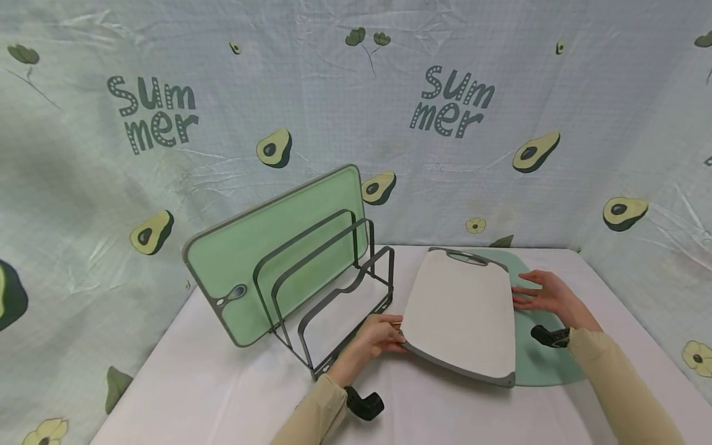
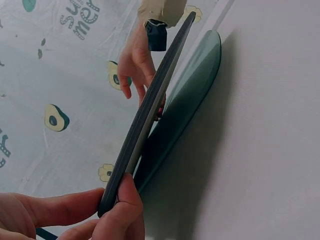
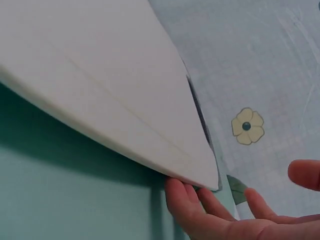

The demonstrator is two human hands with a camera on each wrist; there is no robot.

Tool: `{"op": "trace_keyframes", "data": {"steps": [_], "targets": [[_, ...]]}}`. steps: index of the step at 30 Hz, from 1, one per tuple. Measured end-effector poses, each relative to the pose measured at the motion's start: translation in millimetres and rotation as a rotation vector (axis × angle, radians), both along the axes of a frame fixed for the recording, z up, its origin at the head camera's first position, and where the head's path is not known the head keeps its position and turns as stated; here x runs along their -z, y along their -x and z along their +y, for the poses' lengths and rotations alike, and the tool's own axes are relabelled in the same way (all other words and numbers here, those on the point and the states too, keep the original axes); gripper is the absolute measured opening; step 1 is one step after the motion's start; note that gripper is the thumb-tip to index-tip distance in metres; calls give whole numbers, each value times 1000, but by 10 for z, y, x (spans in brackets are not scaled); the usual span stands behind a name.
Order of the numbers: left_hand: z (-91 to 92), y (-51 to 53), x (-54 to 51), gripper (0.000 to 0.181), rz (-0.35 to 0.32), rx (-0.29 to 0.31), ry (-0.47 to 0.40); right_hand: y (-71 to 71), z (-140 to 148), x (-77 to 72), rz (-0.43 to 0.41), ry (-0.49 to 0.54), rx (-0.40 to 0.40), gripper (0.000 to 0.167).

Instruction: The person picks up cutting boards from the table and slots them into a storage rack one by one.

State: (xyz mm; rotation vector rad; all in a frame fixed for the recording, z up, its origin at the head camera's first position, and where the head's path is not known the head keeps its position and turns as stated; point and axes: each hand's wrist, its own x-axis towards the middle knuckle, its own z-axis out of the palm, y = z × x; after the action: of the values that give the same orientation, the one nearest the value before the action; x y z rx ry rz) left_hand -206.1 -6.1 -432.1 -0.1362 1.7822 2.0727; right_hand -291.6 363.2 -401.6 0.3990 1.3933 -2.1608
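Observation:
A white cutting board (image 1: 458, 309) with grey ends and a handle slot is held tilted, its left side raised. My left hand (image 1: 380, 337) pinches its near left edge; in the left wrist view the thumb and fingers (image 2: 125, 205) lie on opposite faces. At the right edge is my right hand (image 1: 547, 296). In the right wrist view its fingertips (image 3: 175, 192) touch the underside of the edge, while the thumb stands apart. Beneath the board lies a pale green board or mat (image 1: 547, 364), partly hidden.
Left of the white board stands a dark wire rack (image 1: 346, 290) with several upright loops. A green cutting board (image 1: 222, 266) with a grey rim leans upright in its rear part. A printed cloth (image 1: 334, 93) hangs behind the white table (image 1: 233, 395).

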Motion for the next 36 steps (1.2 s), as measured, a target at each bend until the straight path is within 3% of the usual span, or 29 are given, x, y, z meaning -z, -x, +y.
{"op": "trace_keyframes", "data": {"steps": [5, 9, 18, 25, 36], "targets": [[-65, -36, 33, 51, 16, 39, 1, 59, 54, 38, -18, 12, 24, 18], [-64, -40, 41, 51, -10, 29, 16, 73, 127, 104, -37, 32, 1, 17], [-67, -48, 6, 53, -15, 17, 41, -44, 186, 56, -22, 51, -71, 21], [-104, -52, -159, 56, 28, 54, 27, -111, 249, 1, 46, 91, -133, 28], [-137, -35, -524, 52, 120, 125, 125, -103, 342, -83, 143, 135, -160, 39]]}}
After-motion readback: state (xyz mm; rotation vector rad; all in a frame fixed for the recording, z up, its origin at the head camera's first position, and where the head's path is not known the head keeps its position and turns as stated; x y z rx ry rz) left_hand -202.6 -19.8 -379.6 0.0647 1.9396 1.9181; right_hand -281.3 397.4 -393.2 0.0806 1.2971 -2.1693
